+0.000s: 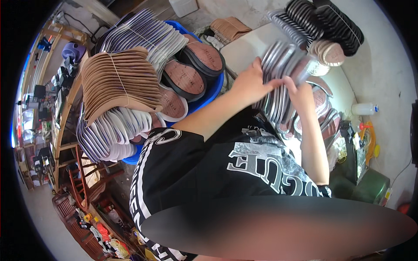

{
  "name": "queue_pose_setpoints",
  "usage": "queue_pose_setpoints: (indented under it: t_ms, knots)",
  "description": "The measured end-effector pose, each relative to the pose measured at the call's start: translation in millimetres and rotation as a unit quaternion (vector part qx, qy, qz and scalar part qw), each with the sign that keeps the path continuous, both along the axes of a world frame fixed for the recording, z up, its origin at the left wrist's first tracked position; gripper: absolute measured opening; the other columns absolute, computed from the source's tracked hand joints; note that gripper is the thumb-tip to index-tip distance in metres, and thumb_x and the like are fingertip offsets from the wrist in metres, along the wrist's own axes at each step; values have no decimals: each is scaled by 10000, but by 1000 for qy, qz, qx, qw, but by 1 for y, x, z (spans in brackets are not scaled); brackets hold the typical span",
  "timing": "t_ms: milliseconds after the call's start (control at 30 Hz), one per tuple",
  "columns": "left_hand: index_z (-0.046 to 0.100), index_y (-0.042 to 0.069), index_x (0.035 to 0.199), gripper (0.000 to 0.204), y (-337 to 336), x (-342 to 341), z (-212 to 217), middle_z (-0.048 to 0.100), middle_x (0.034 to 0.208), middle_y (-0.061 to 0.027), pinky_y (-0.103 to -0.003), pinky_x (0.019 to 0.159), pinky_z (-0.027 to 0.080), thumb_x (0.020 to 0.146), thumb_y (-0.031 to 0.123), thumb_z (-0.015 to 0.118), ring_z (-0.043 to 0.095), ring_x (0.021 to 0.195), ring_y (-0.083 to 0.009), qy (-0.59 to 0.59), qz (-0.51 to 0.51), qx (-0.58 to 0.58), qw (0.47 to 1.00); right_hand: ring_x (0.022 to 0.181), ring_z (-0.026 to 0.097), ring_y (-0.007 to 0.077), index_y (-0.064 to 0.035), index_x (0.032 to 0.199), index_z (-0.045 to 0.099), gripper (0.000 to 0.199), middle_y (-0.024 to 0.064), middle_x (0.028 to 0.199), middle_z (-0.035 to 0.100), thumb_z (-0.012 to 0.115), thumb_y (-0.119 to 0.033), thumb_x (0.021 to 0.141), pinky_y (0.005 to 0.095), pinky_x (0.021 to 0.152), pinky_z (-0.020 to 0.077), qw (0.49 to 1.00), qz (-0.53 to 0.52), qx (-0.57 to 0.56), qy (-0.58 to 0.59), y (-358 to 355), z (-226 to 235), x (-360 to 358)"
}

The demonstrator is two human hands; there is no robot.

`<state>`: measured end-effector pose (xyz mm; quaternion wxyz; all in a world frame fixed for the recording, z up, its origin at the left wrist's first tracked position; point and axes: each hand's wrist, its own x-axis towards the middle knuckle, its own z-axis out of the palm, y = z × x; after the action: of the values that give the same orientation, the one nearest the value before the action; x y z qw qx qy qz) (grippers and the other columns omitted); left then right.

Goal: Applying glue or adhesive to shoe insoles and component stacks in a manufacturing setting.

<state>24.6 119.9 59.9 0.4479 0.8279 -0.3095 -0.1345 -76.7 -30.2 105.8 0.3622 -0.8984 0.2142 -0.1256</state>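
My left hand is closed on the near-left side of a stack of grey shoe soles. My right hand grips the same stack from the right, its fingertips close to the left thumb. The upper part of this stack is smeared by motion. Below the hands, more grey soles stand packed side by side, partly covered by my arms and shirt. Right of them lie soles with reddish-brown faces, some half hidden behind my right wrist.
A blue tub at left is heaped with tied tan insoles, white soles and black-edged soles. Black sole bundles and a beige bundle stand at far right. A clear bottle lies near the wall.
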Motion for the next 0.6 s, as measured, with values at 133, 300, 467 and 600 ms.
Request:
queue_pose_setpoints:
  t_ms: [133, 300, 467, 600]
  knots:
    - [282, -127, 1386, 1098, -11, 18, -42, 330, 1442, -283, -564, 1040, 287, 720, 647, 684, 339, 1303, -429, -58, -35, 157, 985, 943, 614, 457, 85, 1068, 567, 703, 332, 941, 628, 620, -577, 837, 475, 801, 481, 983, -24, -86, 161, -4, -25, 6]
    - [262, -86, 1400, 966, -25, 14, -76, 409, 1361, -282, -519, 1040, 311, 746, 435, 746, 394, 1257, -442, -64, -102, -50, 991, 759, 635, 443, 43, 1100, 579, 493, 267, 736, 633, 548, -419, 932, 492, 678, 484, 994, -19, -76, 77, 13, -47, -10]
    - [368, -99, 1309, 897, -27, 18, -51, 434, 1330, -287, -518, 1053, 307, 723, 451, 765, 438, 1203, -469, -18, -83, 52, 995, 776, 641, 433, 71, 1060, 567, 431, 241, 758, 653, 506, -342, 953, 490, 712, 495, 997, -21, -63, 32, 3, -55, -16]
    - [205, -122, 1413, 1121, -51, 18, -35, 203, 1481, -328, -492, 1090, 305, 683, 496, 788, 273, 1343, -481, -30, 40, -41, 998, 996, 596, 401, 76, 1170, 551, 418, 258, 1027, 615, 543, -270, 937, 457, 835, 477, 998, 24, -56, -5, 6, -74, -31]
